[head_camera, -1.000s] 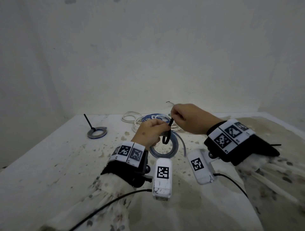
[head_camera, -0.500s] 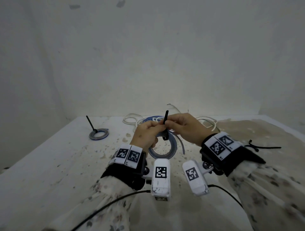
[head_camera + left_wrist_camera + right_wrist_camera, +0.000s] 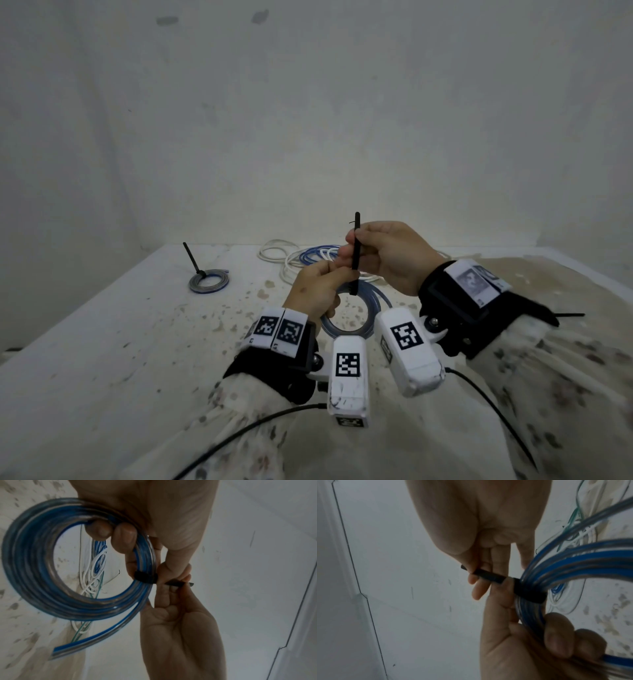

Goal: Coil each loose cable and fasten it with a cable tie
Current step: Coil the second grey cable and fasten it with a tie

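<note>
My left hand [image 3: 337,274] grips a coil of blue-and-clear cable [image 3: 363,315] above the table, fingers curled through its ring [image 3: 120,534]. A black cable tie [image 3: 356,253] is wrapped tight round the coil's strands [image 3: 145,577]. My right hand [image 3: 352,240] pinches the tie's tail between thumb and fingers, and the tail stands straight up above the coil. In the right wrist view the tie [image 3: 488,575] runs from the pinch to the band on the coil [image 3: 565,566]. One free cable end [image 3: 96,641] hangs below the coil.
A tied grey-blue coil [image 3: 208,282] lies at the back left, its tie tail sticking up. Loose white and blue cables [image 3: 301,257] are heaped behind my hands near the wall. Another black tie [image 3: 568,314] lies on the right of the stained white table [image 3: 102,342].
The tie's open loop has drawn tight on the coil. My right hand has pulled the tail upward, from level with the left hand to above it.
</note>
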